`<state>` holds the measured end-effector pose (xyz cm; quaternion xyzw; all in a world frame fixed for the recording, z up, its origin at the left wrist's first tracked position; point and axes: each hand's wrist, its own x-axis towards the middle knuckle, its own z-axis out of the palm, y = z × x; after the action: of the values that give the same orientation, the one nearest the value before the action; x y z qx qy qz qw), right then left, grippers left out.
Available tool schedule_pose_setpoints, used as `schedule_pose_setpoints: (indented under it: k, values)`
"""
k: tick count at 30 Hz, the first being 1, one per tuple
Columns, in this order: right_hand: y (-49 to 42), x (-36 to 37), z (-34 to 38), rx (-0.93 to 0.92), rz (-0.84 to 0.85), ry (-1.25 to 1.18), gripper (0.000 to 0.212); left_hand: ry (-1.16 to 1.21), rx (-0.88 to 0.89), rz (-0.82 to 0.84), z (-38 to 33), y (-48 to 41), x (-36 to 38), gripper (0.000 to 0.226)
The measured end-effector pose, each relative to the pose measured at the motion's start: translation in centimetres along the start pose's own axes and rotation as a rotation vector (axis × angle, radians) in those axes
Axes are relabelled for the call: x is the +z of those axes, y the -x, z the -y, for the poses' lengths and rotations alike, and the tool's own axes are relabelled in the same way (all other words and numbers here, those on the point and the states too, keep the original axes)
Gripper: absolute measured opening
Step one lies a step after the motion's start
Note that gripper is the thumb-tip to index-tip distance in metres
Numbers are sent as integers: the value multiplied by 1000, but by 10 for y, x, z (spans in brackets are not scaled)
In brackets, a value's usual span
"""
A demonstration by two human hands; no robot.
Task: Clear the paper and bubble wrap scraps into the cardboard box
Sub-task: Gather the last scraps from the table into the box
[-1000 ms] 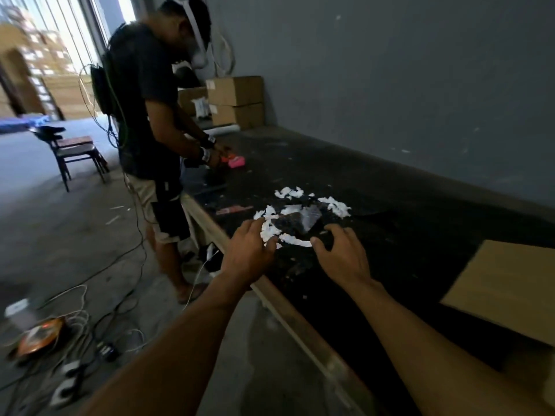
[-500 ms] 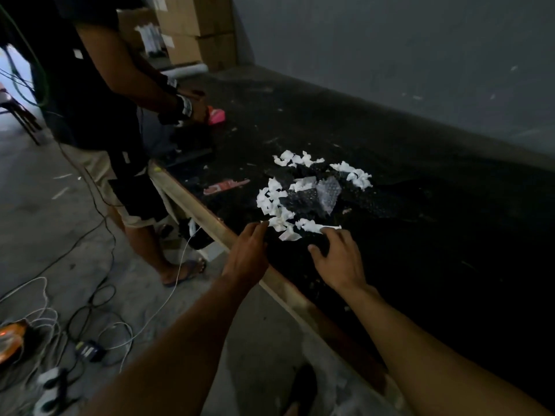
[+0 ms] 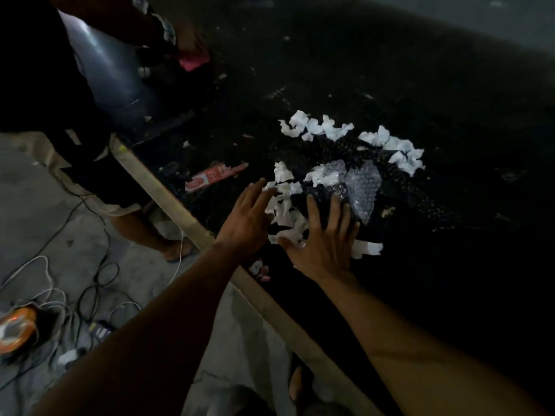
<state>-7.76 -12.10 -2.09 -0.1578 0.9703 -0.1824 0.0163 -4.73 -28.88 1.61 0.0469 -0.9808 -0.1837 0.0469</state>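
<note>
Torn white paper scraps (image 3: 396, 148) lie in a loose ring on the black tabletop (image 3: 450, 235), with more scraps (image 3: 283, 211) at the near side. A clear piece of bubble wrap (image 3: 360, 187) sits in the middle. My left hand (image 3: 247, 219) is flat with fingers spread at the left edge of the scraps. Over the near scraps my right hand (image 3: 326, 244) is spread, fingertips reaching the bubble wrap. Neither hand holds anything. No cardboard box shows in this view.
Another person (image 3: 60, 115) stands at the table's left end, hands near a pink object (image 3: 192, 61). A red wrapper (image 3: 213, 177) lies left of the scraps. The wooden table edge (image 3: 168, 196) runs diagonally. Cables (image 3: 54, 295) and an orange device (image 3: 15, 330) lie on the floor.
The view has tilted down and closer. Both hands have moved forward onto the near scraps and flattened with fingers spread. The cardboard seen a second ago is out of view.
</note>
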Motion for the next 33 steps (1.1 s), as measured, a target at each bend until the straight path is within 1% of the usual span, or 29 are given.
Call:
schedule_pose_setpoints:
  k: [2, 4, 6, 7, 8, 11, 13, 14, 16, 18, 20, 22, 24, 25, 29, 31, 33]
  values:
    - [-7, 8, -6, 27, 38, -20, 108, -45, 64, 73, 3, -24, 4, 65]
    - [-12, 13, -10, 47, 9, -22, 107, -68, 123, 200, 11, -46, 14, 68]
    - [-14, 16, -12, 34, -32, -4, 101, -74, 188, 309, 19, -60, 25, 71]
    - [-14, 18, -11, 18, -70, -10, 93, -71, 228, 330, 22, -63, 30, 74]
    - [-13, 20, -11, 7, -123, -18, 83, -59, 272, 321, 27, -64, 37, 74]
    - [-12, 27, -14, -4, -228, -44, 51, -19, 364, 174, 38, -60, 50, 62]
    - [-10, 31, -16, 6, -283, -94, 34, -7, 418, 108, 45, -59, 57, 55]
    - [-9, 32, -16, 15, -311, -123, 30, -1, 444, 79, 49, -60, 59, 51]
    - [-10, 32, -13, 67, -352, -139, 33, 6, 487, 61, 55, -68, 63, 42]
    - [-11, 30, -6, 192, -394, -158, 36, -15, 502, 36, 55, -72, 64, 34]
    - [-10, 27, 7, 300, -430, -200, 30, -34, 507, -5, 56, -71, 63, 32]
    - [-9, 27, 17, 383, -435, -238, 25, -37, 531, 10, 57, -70, 60, 31]
    - [-9, 23, 26, 487, -390, -288, 40, -37, 539, 46, 59, -71, 60, 31]
    - [-8, 22, 30, 519, -368, -280, 47, -43, 535, 61, 59, -71, 59, 33]
    - [-4, 30, 37, 565, -249, -47, 53, -71, 527, 108, 60, -73, 57, 36]
    - [0, 35, 38, 629, -299, -37, 52, -58, 559, 115, 61, -74, 56, 31]
    - [2, 36, 37, 680, -398, -18, 44, 0, 554, 116, 61, -77, 54, 20]
